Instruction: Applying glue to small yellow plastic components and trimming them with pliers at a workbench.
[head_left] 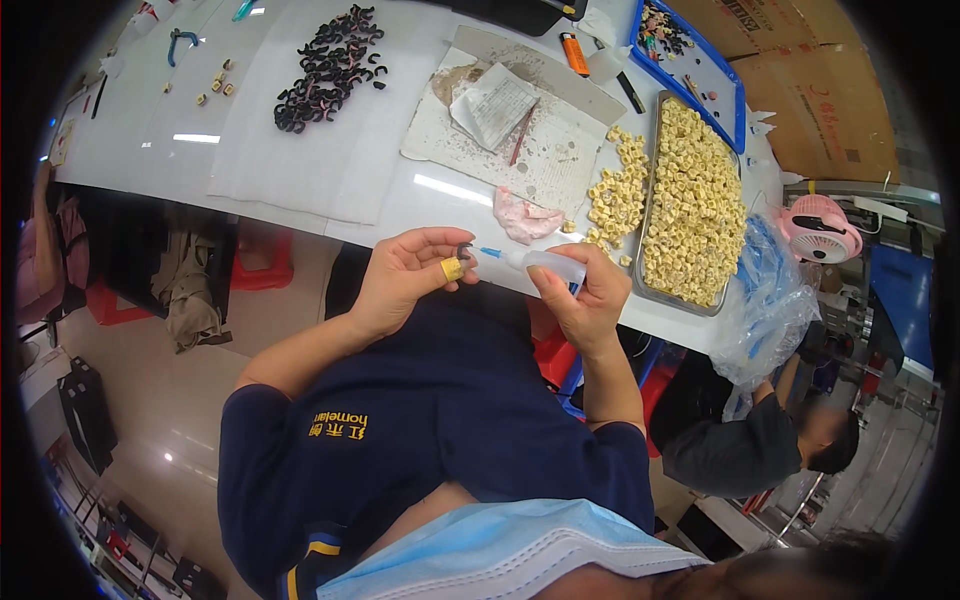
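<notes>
Over the table's near edge, my left hand point(400, 280) pinches a small dark curved piece point(465, 252) between its fingertips. A small yellow item point(453, 269) shows at the thumb tip; I cannot tell whether it is a held piece or a thumb covering. My right hand point(592, 300) is wrapped round a translucent white squeeze bottle point(560, 267). Its thin blue nozzle point(490, 252) points left, close to the dark piece; whether they touch is unclear. Just beyond the bottle lies a crumpled pink cloth point(526, 215).
Small yellow pieces fill a metal tray point(650, 235), with loose ones point(617, 195) beside it. Farther off are a pile of dark curved pieces point(330, 72), a stained cardboard sheet point(570, 165), an orange lighter point(574, 54) and a blue tray point(738, 118). A co-worker point(740, 450) sits at right.
</notes>
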